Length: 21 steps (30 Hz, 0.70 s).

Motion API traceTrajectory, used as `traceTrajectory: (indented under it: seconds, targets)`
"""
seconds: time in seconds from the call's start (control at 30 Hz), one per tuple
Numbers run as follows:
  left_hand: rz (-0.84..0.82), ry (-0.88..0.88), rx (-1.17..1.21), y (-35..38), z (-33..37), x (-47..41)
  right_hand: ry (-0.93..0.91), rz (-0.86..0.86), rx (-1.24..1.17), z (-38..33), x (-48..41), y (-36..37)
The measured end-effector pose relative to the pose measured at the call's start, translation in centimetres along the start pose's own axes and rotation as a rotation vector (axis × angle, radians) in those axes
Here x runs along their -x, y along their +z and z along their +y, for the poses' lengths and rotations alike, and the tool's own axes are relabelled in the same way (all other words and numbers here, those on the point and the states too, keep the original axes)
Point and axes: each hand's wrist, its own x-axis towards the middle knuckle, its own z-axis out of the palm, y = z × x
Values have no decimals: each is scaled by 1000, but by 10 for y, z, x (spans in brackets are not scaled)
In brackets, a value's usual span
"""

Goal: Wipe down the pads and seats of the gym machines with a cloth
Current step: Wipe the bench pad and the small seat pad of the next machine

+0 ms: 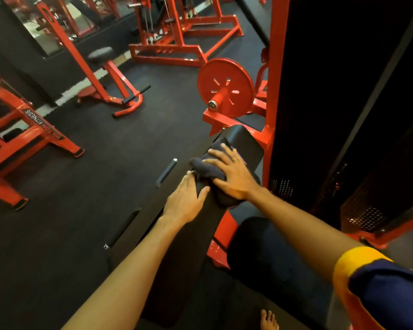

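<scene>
Finding: one legible marking in view. A dark strip label (44,125) is fixed along the sloping lower beam of a red gym machine (68,142) at the left of the head view. It carries a single line of light capital letters, which appear upside down from the camera's position. The second word reads "FITNESS" and is clear. The first word is less sharp: it appears to read "HILTON", but its first letter and its last three letters cannot be confirmed. No numbers can be read on the label.
</scene>
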Motion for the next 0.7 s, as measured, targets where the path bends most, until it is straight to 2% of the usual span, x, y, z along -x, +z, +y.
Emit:
traceTrajectory:
  seconds: [0.1, 0.17, 0.33, 0.53, 0.7]
  targets:
    - [0, -24, -23, -3, -19, 39, 322, 16, -12, -17, -11, -4]
    - [15, -31, -30, -3, -31, 64, 444, 6, -25, -47, -12, 3]
    - [47, -43, -55, -2, -62, 120, 313, -23, 41, -122, 28, 28]
    - [171, 39, -76, 2, -73, 169, 356, -82, 101, -199, 80, 40]
    - [314, 142, -29, 18, -66, 195, 330, -38, 1, -220, 121, 39]
